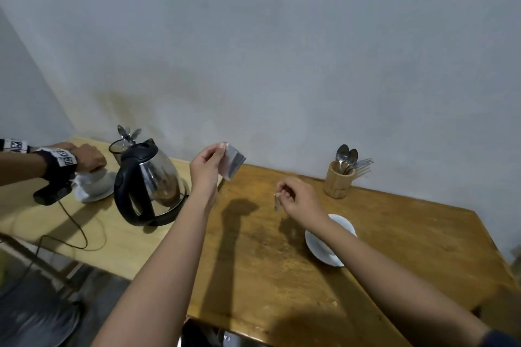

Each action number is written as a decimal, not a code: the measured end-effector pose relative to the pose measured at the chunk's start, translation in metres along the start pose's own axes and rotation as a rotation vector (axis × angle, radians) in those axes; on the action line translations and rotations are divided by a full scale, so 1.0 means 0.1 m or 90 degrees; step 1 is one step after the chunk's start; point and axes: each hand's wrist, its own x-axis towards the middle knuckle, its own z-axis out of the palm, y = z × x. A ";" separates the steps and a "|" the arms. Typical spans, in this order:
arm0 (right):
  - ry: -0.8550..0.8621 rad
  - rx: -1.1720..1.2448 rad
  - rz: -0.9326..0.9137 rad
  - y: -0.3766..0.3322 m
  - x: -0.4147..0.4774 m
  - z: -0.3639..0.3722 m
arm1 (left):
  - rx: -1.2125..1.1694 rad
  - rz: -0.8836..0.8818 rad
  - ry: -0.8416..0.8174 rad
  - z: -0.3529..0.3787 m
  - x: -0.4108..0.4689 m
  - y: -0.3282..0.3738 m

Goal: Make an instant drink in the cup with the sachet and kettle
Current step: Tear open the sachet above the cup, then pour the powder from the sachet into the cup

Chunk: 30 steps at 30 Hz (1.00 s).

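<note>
Above the brown worktop (394, 248), the sachet (233, 162) is held raised in the left hand (205, 167), pinched at its top edge between thumb and fingertips, its silvery body hanging tilted toward the wall. A small torn strip (276, 202) is pinched between the fingers of the right hand (300, 201), which is held lower, well apart from the sachet and near the cup. The cup (342, 224), white, is seen on the brown worktop just under the right forearm, which partly hides it; its contents cannot be told.

The kettle (149, 180), steel-bodied with a black handle and lid, is seated on its black base at the seam where a paler worktop (118, 248) meets the brown one, left of the left hand. A black cord (76, 222) is trailed across the paler worktop toward its front edge.

At the far left, a second person's hand (88, 159), with a black strap and printed markers on the wrist, is rested on top of another white cup on a saucer (94, 187); a black device (52, 194) lies just beside it. A dark holder with spoons (124, 144) stands behind the kettle. A wooden holder with spoons and forks (339, 180) stands by the wall at the back of the brown worktop, beyond the right hand.
</note>
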 end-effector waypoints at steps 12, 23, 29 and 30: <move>-0.328 -0.008 0.411 0.71 -0.47 1.02 | 0.103 -0.077 0.008 -0.71 -0.30 -0.59; -0.274 0.195 0.411 0.63 -0.49 0.71 | 0.148 -0.121 -0.043 -0.29 -0.42 -0.74; -0.141 0.341 0.349 0.43 -0.39 0.16 | 0.117 -0.111 -0.143 0.46 -0.57 -0.78; -0.117 0.350 0.340 0.42 -0.39 0.07 | 0.113 -0.111 -0.154 0.59 -0.60 -0.80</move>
